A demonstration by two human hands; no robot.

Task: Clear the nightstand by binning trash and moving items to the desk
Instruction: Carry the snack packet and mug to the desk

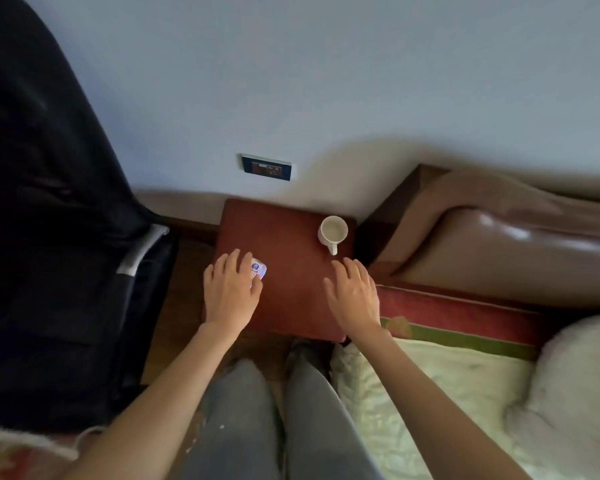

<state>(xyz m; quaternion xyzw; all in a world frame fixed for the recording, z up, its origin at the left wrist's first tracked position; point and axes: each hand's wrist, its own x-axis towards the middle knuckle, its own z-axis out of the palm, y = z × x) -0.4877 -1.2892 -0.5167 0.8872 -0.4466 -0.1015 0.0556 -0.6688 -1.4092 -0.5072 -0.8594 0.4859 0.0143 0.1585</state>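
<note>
Currently left hand point(231, 292) closes on wrapper point(258, 269) at nightstand point(291, 237) left edge (light, crinkly; pinch anywhere). Right hand point(354, 296) spread, empty. Mug point(332, 232), back-right corner: fragile, take handle.

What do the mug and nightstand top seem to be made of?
Mug: likely glazed ceramic, cream-white with a smooth, thick rim and handle. Nightstand: reddish-brown top, matte with rounded edges; could be wood or a padded covering, unclear.

Bare forearms, no sleeves in view, faded grey jeans point(243, 420), speckled knees
</note>
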